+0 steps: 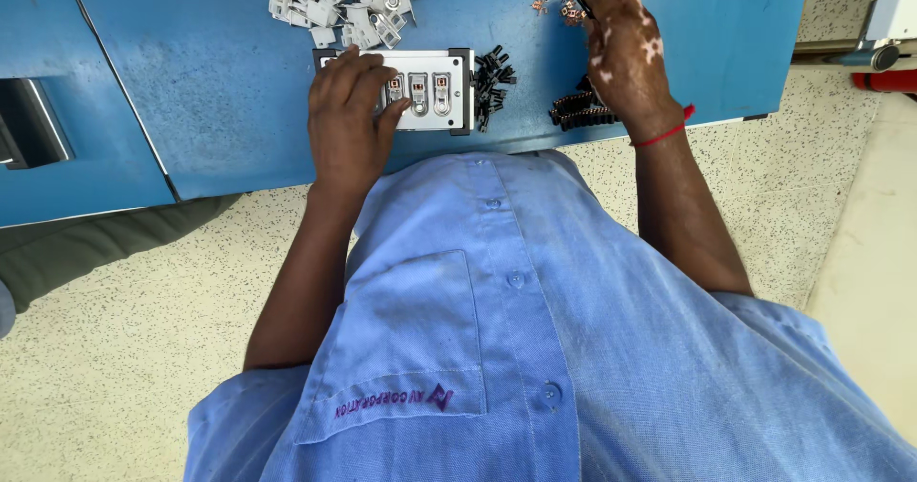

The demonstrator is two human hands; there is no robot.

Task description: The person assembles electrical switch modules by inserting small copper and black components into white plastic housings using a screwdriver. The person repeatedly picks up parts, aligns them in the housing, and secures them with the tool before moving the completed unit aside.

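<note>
On the blue counter (pixel 210 81), near its front edge, the left hand (pixel 349 119) lies flat over the left part of a white rectangular fixture plate (pixel 430 66); fingers spread, thumb pressing by the first slot, grip open, palm down, nothing enclosed. The plate is pale, glossy, with dark end caps left and right and a row of small upright slots across the middle; three slots show, each carrying a small metal insert with an orange-copper tint. The rest of the row is hidden under the hand.

Right hand (pixel 626 52) is farther back and to the right, grip pinched shut on thin dark tweezers (pixel 576 2), tips down at a scatter of small copper-coloured parts (pixel 554 4). Red thread band (pixel 666 130) on that wrist.

Just right of the plate, touching its end cap: loose pile of tiny black parts (pixel 492 81). Under the right wrist: strip of black parts (pixel 583 114), partly hidden. Behind the plate: heap of white plastic housings (pixel 344 0), some with metal bits, running off the top edge. Below the counter: light blue shirt (pixel 516 348), speckled floor (pixel 115 329).
</note>
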